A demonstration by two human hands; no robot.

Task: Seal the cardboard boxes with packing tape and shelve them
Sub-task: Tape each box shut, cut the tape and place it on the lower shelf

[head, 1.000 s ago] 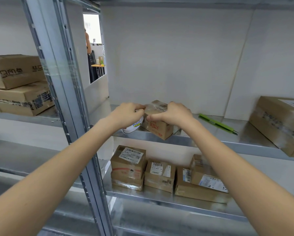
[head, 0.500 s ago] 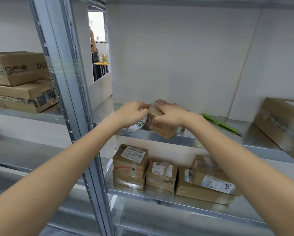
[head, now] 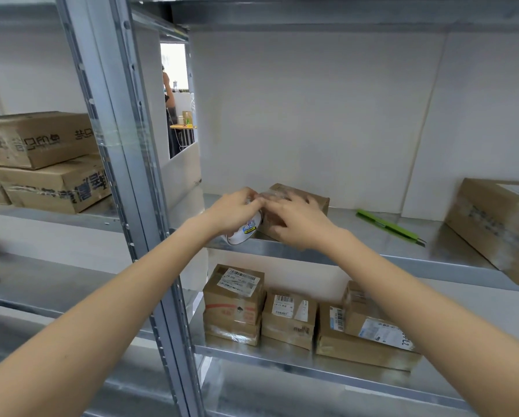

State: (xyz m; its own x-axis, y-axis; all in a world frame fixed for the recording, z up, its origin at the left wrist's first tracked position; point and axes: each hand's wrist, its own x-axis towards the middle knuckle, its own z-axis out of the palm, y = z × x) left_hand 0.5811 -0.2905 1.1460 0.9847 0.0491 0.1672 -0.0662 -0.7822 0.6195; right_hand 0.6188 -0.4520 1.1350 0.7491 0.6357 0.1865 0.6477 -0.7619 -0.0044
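Left hand (head: 234,210) clenched round the tape roll (head: 246,228), roll touching the box's (head: 297,203) left end at the shelf's (head: 372,257) front lip. Box sits at 3 o'clock from the roll, long axis running toward 1 o'clock into the shelf. Right hand (head: 297,221) lies on the box top, fingers spread, pressing, not gripping. Right hand is nearer. Box: small brown carton, glossy tape across the top, looks mostly sealed. Green cutter (head: 387,225) well apart at 3 o'clock.

We see a shiny metal shelf (head: 357,233). A small brown box (head: 306,197) sits on it, under our fingers (head: 277,206). A green stick (head: 387,225) lies past our right fingertips, and a big box (head: 499,224) sits farther right.
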